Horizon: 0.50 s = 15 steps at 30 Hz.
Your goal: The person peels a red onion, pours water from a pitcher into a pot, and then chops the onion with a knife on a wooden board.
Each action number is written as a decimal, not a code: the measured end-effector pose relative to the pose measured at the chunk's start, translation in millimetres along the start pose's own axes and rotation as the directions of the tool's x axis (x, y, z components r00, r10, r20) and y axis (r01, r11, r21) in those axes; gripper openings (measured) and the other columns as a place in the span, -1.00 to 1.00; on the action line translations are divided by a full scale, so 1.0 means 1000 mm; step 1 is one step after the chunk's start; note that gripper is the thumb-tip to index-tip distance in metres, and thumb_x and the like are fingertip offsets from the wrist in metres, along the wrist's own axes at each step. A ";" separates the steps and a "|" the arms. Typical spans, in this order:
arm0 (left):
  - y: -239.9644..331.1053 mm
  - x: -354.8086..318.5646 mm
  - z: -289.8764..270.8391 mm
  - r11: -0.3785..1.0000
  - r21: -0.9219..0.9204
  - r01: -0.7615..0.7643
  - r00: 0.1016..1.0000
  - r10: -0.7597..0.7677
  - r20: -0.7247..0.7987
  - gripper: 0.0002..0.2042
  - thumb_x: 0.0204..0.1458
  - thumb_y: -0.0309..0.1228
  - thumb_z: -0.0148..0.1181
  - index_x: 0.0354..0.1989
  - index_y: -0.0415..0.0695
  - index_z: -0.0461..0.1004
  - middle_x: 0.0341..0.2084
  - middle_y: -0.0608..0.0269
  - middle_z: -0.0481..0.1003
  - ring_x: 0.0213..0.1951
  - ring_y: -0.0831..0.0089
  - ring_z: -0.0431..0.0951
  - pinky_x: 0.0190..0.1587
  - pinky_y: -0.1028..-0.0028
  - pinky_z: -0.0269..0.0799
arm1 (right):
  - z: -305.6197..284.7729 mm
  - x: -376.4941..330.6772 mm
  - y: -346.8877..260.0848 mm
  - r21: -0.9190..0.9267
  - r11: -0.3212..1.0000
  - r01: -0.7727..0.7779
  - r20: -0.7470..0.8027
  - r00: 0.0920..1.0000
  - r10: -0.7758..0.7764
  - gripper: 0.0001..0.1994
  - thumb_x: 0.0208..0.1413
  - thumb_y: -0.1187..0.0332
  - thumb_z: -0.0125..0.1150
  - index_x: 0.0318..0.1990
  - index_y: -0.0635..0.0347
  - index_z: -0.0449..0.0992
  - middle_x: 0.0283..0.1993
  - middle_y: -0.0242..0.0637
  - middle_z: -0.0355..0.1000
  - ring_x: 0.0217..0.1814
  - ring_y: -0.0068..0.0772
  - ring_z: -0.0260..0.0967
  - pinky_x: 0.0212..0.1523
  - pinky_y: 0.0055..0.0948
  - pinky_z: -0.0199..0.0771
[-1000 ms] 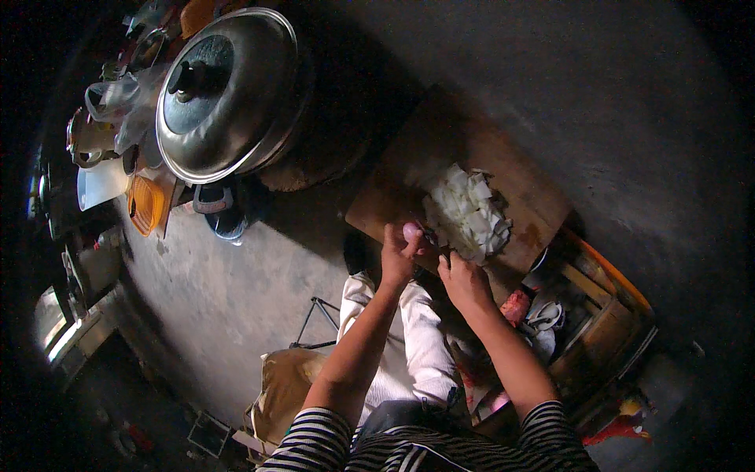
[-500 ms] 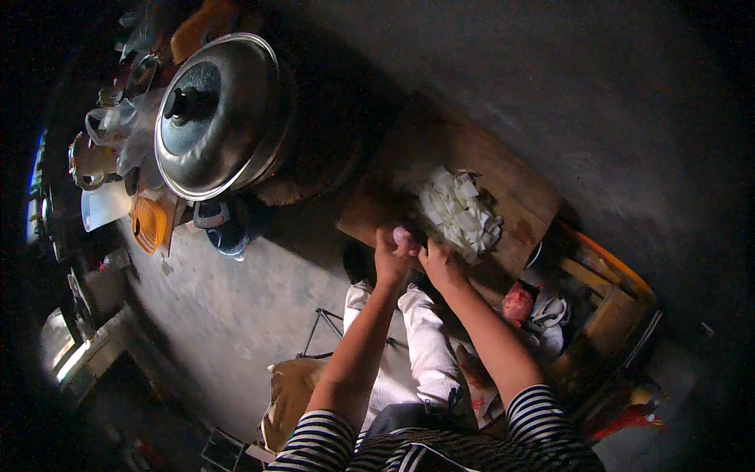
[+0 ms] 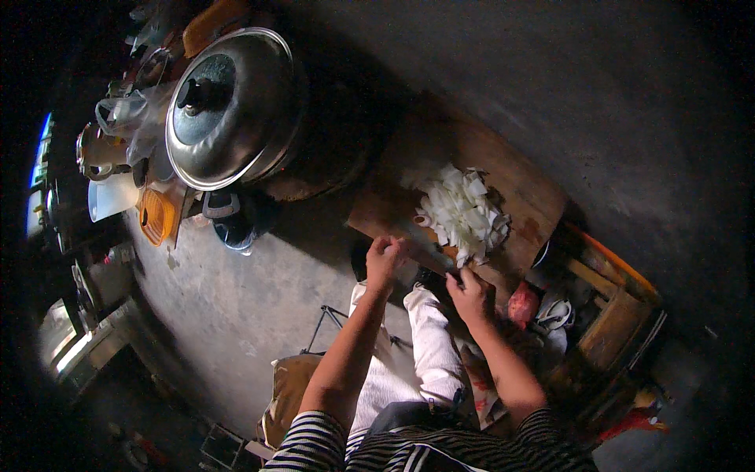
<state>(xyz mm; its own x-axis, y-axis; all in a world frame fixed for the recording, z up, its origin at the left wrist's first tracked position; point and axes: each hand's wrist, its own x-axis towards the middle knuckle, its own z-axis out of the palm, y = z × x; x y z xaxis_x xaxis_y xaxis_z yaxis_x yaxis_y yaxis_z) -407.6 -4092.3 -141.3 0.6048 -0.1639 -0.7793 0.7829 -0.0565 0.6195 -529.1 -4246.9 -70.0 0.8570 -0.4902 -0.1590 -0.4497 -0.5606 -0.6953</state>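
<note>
My left hand (image 3: 384, 257) is closed, fingers pinched together, at the near left edge of a wooden cutting board (image 3: 526, 177). What the pinch holds, if anything, cannot be made out. My right hand (image 3: 473, 297) is closed at the board's near edge, on what looks like a knife; its dim flat blade (image 3: 429, 256) runs toward my left hand. On the board lies a heap of chopped white vegetable pieces (image 3: 469, 211). A small pinkish round piece (image 3: 422, 221) rests at the heap's left edge.
A large lidded metal pot (image 3: 259, 118) stands at the upper left. Left of it are an orange basket (image 3: 157, 217), a white container (image 3: 112, 197) and plastic bags (image 3: 130, 114). A red bundle (image 3: 523, 305) and a wooden frame (image 3: 617, 322) sit right of my right arm.
My hands have moved apart, the right one toward me and rightward. A pinkish piece seen at my left fingers earlier is gone from there; a similar one now shows beside the heap.
</note>
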 end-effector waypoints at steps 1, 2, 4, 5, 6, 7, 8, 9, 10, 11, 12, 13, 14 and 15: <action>-0.004 0.008 0.003 0.984 0.105 -0.144 0.990 0.143 0.009 -0.78 0.09 -0.37 0.21 -0.14 -0.11 0.36 -0.37 0.32 0.46 -0.47 0.54 0.45 -0.36 0.48 0.50 | -0.007 0.001 -0.007 0.008 1.000 -0.003 -0.102 0.995 0.003 -0.79 0.05 0.31 0.25 -0.41 0.26 0.40 -0.53 -0.03 0.38 -0.46 0.05 0.39 -0.45 -0.16 0.36; -0.007 0.017 0.008 0.937 0.207 -0.283 0.959 0.281 0.036 -0.77 0.08 -0.40 0.22 -0.12 -0.12 0.36 -0.36 0.31 0.47 -0.47 0.57 0.44 -0.38 0.51 0.49 | -0.010 -0.002 -0.004 0.057 0.997 -0.055 -0.137 0.989 0.063 -0.77 0.10 0.27 0.23 -0.38 0.27 0.43 -0.52 -0.03 0.38 -0.48 0.05 0.35 -0.44 -0.17 0.34; -0.011 0.033 0.020 0.857 0.239 -0.456 0.888 0.456 0.059 -0.75 0.15 -0.31 0.14 -0.09 -0.15 0.35 -0.36 0.29 0.48 -0.47 0.53 0.47 -0.40 0.52 0.49 | -0.020 -0.001 -0.002 0.026 0.990 -0.137 -0.157 0.978 0.139 -0.75 0.12 0.25 0.22 -0.36 0.29 0.45 -0.50 -0.01 0.39 -0.47 0.05 0.33 -0.42 -0.19 0.33; -0.007 0.038 0.021 0.941 0.056 -0.333 0.941 0.328 0.079 -0.73 0.16 -0.26 0.10 -0.07 -0.15 0.34 -0.35 0.27 0.48 -0.45 0.49 0.48 -0.38 0.49 0.49 | -0.027 0.002 -0.005 -0.043 0.994 -0.105 -0.199 0.975 0.095 -0.74 0.13 0.24 0.21 -0.36 0.30 0.44 -0.48 0.01 0.40 -0.46 0.05 0.33 -0.40 -0.20 0.33; -0.003 0.043 0.019 0.975 -0.125 -0.184 0.972 0.199 0.123 -0.70 0.18 -0.21 0.05 -0.05 -0.16 0.34 -0.35 0.26 0.49 -0.42 0.45 0.49 -0.36 0.46 0.50 | -0.037 0.003 -0.011 -0.057 0.914 -0.402 -0.023 0.916 0.401 -0.71 0.17 0.22 0.17 -0.34 0.34 0.43 -0.43 0.06 0.39 -0.41 0.08 0.31 -0.36 -0.20 0.33; 0.004 0.041 0.020 0.957 -0.289 -0.019 0.979 0.077 0.190 -0.66 0.20 -0.17 0.00 -0.03 -0.17 0.33 -0.34 0.24 0.49 -0.40 0.42 0.50 -0.34 0.43 0.50 | -0.039 0.002 -0.006 -0.038 0.927 -0.372 -0.055 0.927 0.370 -0.70 0.17 0.21 0.16 -0.33 0.34 0.42 -0.42 0.07 0.39 -0.41 0.08 0.31 -0.35 -0.21 0.33; 0.022 0.023 0.029 0.898 -0.418 0.136 0.978 -0.054 0.200 -0.59 0.20 -0.12 -0.12 0.01 -0.20 0.35 -0.31 0.14 0.50 -0.27 0.27 0.51 -0.22 0.30 0.51 | -0.039 0.001 0.001 -0.019 0.937 -0.348 -0.089 0.934 0.345 -0.69 0.18 0.20 0.15 -0.33 0.35 0.42 -0.41 0.07 0.39 -0.40 0.08 0.31 -0.34 -0.21 0.33; 0.027 0.017 0.031 0.840 -0.504 0.202 0.960 -0.068 0.271 -0.60 0.19 -0.14 -0.12 0.01 -0.20 0.36 -0.29 0.11 0.50 -0.23 0.24 0.51 -0.19 0.29 0.51 | -0.038 -0.001 0.008 0.000 0.947 -0.322 -0.122 0.940 0.319 -0.69 0.19 0.20 0.14 -0.33 0.35 0.41 -0.40 0.08 0.39 -0.39 0.08 0.31 -0.34 -0.21 0.33; 0.032 0.012 0.028 0.769 -0.584 0.261 0.941 -0.068 0.332 -0.60 0.18 -0.15 -0.11 0.01 -0.21 0.37 -0.27 0.09 0.50 -0.19 0.21 0.51 -0.15 0.27 0.50 | -0.036 -0.001 0.011 0.015 0.967 -0.254 -0.160 0.954 0.253 -0.69 0.20 0.20 0.13 -0.33 0.34 0.40 -0.42 0.05 0.39 -0.40 0.06 0.31 -0.35 -0.22 0.33; 0.033 0.008 0.023 0.688 -0.651 0.321 0.919 -0.059 0.390 -0.60 0.17 -0.17 -0.10 0.02 -0.21 0.38 -0.25 0.06 0.50 -0.16 0.19 0.50 -0.12 0.25 0.49 | -0.036 -0.001 0.013 0.010 0.965 -0.261 -0.133 0.957 0.260 -0.70 0.18 0.21 0.15 -0.33 0.33 0.40 -0.42 0.04 0.39 -0.40 0.05 0.33 -0.35 -0.22 0.34; 0.019 0.013 0.015 0.606 -0.688 0.399 0.873 -0.021 0.487 -0.63 0.17 -0.19 -0.10 -0.03 -0.21 0.42 -0.20 0.04 0.50 -0.13 0.14 0.51 -0.10 0.27 0.50 | -0.037 -0.002 0.015 0.004 0.964 -0.267 -0.105 0.958 0.266 -0.72 0.16 0.22 0.17 -0.33 0.32 0.40 -0.42 0.03 0.40 -0.39 0.03 0.34 -0.35 -0.22 0.34; 0.022 0.009 0.016 0.621 -0.679 0.392 0.878 -0.032 0.477 -0.63 0.17 -0.18 -0.09 -0.04 -0.21 0.42 -0.21 0.04 0.50 -0.14 0.14 0.51 -0.11 0.27 0.50 | -0.038 -0.002 0.015 -0.003 0.961 -0.278 -0.085 0.957 0.277 -0.73 0.15 0.23 0.18 -0.34 0.31 0.41 -0.43 0.01 0.40 -0.39 0.02 0.35 -0.36 -0.22 0.35; 0.024 0.004 0.018 0.635 -0.669 0.386 0.883 -0.043 0.468 -0.63 0.17 -0.17 -0.07 -0.06 -0.21 0.43 -0.21 0.04 0.50 -0.15 0.14 0.51 -0.11 0.27 0.50 | -0.038 -0.001 0.015 -0.010 0.957 -0.289 -0.066 0.956 0.287 -0.74 0.13 0.24 0.20 -0.34 0.30 0.41 -0.43 0.00 0.41 -0.39 0.01 0.36 -0.36 -0.22 0.35; 0.026 -0.001 0.019 0.649 -0.658 0.381 0.887 -0.054 0.459 -0.64 0.17 -0.17 -0.06 -0.07 -0.21 0.44 -0.22 0.05 0.50 -0.16 0.14 0.50 -0.11 0.27 0.49 | -0.037 -0.002 0.013 -0.052 0.967 -0.248 -0.053 0.968 0.245 -0.75 0.10 0.25 0.23 -0.34 0.28 0.41 -0.43 -0.01 0.41 -0.38 0.02 0.37 -0.36 -0.20 0.36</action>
<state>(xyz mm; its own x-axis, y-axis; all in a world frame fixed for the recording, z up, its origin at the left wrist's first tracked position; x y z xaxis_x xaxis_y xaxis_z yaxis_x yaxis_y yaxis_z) -390.7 -4111.9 -122.7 0.4268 -0.5946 -0.6814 0.8346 0.5491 0.0436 -545.9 -4278.3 -53.0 0.7060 -0.6475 -0.2868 -0.6603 -0.4555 -0.5971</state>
